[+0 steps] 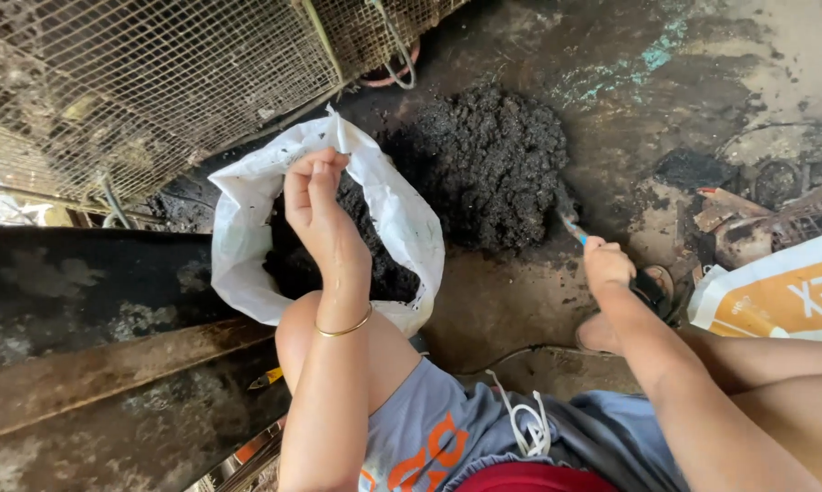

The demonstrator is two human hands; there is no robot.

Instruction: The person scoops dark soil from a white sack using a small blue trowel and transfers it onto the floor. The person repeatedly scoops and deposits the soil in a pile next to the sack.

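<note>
The person is crouched on the floor (520,310), knees up at the bottom of the frame. The left hand (315,205), left of centre, has its fingers pinched tight on the rim of a white sack (402,219), holding the mouth open. The sack sits left of centre, its bottom against the left knee, and dark soil lies inside it. A thin gold bangle (343,328) circles the left wrist. The right hand (605,264), right of centre, is closed around a blue-handled tool (570,223); the working end is sunk in the soil pile (488,164) and I cannot tell its shape. The pile lies on the floor at upper centre, just beside the sack. Wire mesh cages (156,82) fill the upper left. A second sack, white and orange (785,292), lies at the right edge. A sandal (652,292) shows under the right wrist.
</note>
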